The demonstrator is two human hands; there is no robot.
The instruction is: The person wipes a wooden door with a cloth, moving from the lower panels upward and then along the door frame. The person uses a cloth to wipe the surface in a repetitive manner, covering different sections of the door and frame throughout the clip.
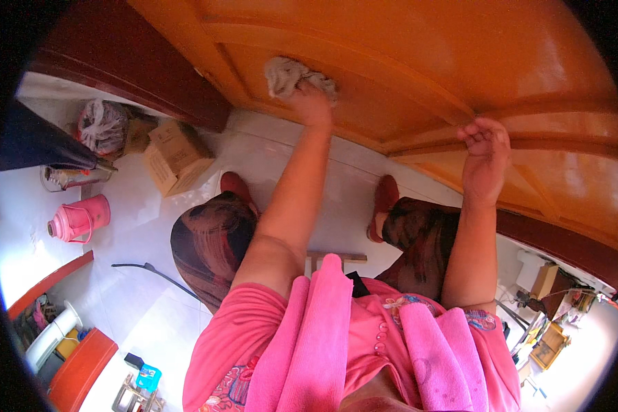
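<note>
A crumpled grey-white cloth (pixel 286 77) is pressed against the lower panel of an orange-brown wooden door (pixel 391 75). My left hand (pixel 312 103) is closed on it, arm stretched forward. Farther right, my right hand (pixel 485 154) is raised beside the door's raised moulding, palm partly toward me. Its fingers are loosely bent and somewhat apart, with nothing seen in them. Whether its fingertips touch the door I cannot tell. A pink towel (pixel 316 336) hangs over my chest in front of my pink top.
Cardboard boxes (pixel 177 156) and a filled plastic bag (pixel 103 127) stand on the floor at left, near a pink thermos flask (pixel 80 218). A dark red door frame (pixel 130 69) borders the door. A low wooden stool edge (pixel 347 258) shows between my legs. Clutter fills the far right.
</note>
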